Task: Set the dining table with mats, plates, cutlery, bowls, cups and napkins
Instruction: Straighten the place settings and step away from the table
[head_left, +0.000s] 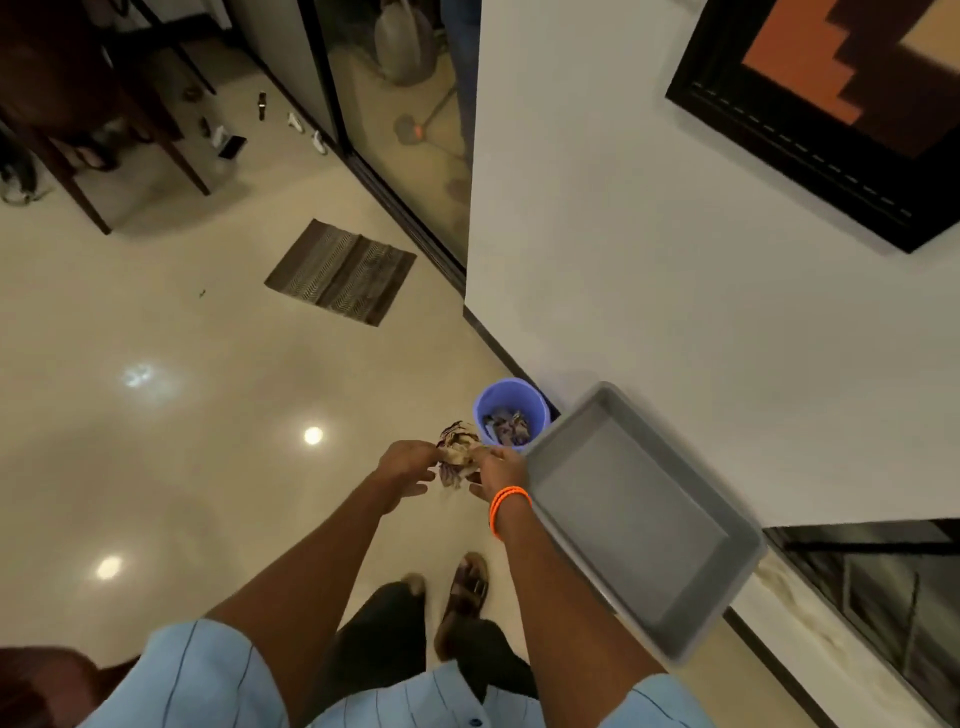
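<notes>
Fingers of the left hand and right hand curl round a crumpled wad of paper, pinching it between them above the floor, just beside the blue bin. It looks light, soft and easily torn; best gripped whole, bunched in the palm.

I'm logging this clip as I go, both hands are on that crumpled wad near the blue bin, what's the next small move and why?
Probably carry the crumpled wad right, over the blue bin, and let go. The left hand and right hand pinch it just short of the rim, and similar scraps already lie inside.
</notes>
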